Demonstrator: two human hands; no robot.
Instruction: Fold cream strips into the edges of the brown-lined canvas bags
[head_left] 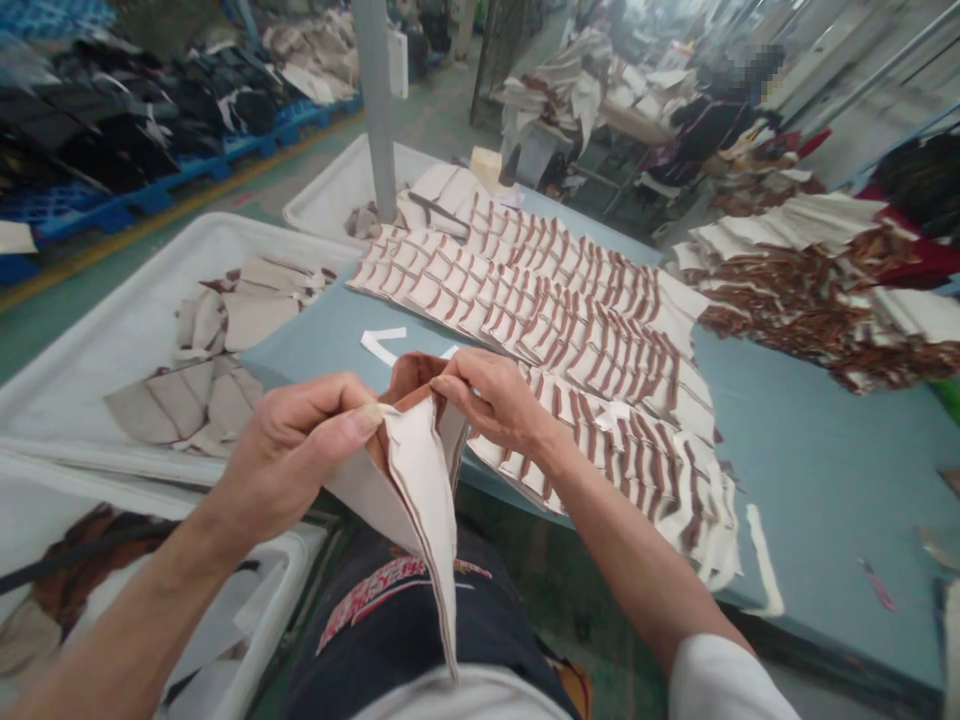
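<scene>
Three white bins stand on the left: the nearest bin (pixel 289 585) holds brown, pale and dark pieces, the middle bin (pixel 142 290) holds two loose heaps of beige pieces, and the far bin (pixel 322 198), by one grey post (pixel 377 110), holds more pale material. Next comes the left hand (pixel 300 450), its fingers clamped on the near-left edge of one cream-and-brown fabric piece (pixel 424 465). That piece hangs in the air between the table (pixel 810 460) and the dark apron (pixel 375 640); its long axis runs downward and toward the wearer, the open, brown-lined end up between the hands and the narrow tip pointing down at the body. The right hand (pixel 491 395) has its thumb and fingers pinched together on the brown upper edge. Behind and to the right, at least three rows of overlapping fabric pieces (pixel 540 290) cover much of the table, too many to count singly. Farther right lie one pale strip (pixel 765 565), one large brown-and-cream pile (pixel 810 290) and one small pink-handled tool (pixel 877 585), too blurred to identify.
</scene>
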